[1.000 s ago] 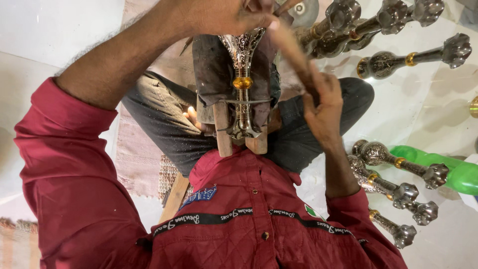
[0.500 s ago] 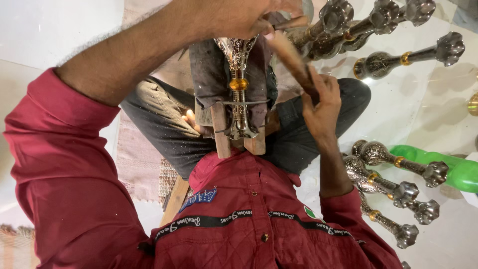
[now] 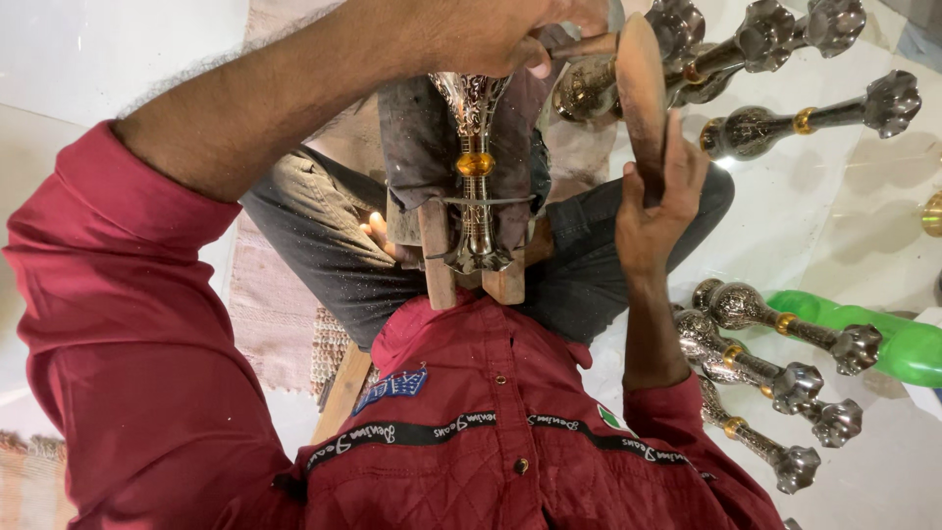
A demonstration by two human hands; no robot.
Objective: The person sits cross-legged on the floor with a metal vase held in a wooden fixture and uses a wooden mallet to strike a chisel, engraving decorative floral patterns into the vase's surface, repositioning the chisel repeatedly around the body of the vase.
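The right hand (image 3: 653,211) is closed around a flat wooden mallet (image 3: 640,93), its blade raised level with the top of an ornate silver-coloured metal piece (image 3: 474,167) that stands between the two hands. The left hand (image 3: 491,34) is curled shut near the upper end of that piece; what it pinches is partly cut off by the frame, perhaps a small punch or the piece's own tip, and I cannot tell which. The piece, with an amber band round its stem, sits clamped between two wooden blocks (image 3: 437,255) just below the left hand, over the person's crossed legs.

Judging by this, the work is in its striking or chasing stage: the piece is fixed, the mallet is poised. The next blow would call for a short, controlled swing towards the left hand, which must keep the upper end steady and its fingers out of the way.

To the right of the right hand, similar finished pieces (image 3: 785,378) lie on the pale floor (image 3: 844,206), beside a green tube (image 3: 883,339).
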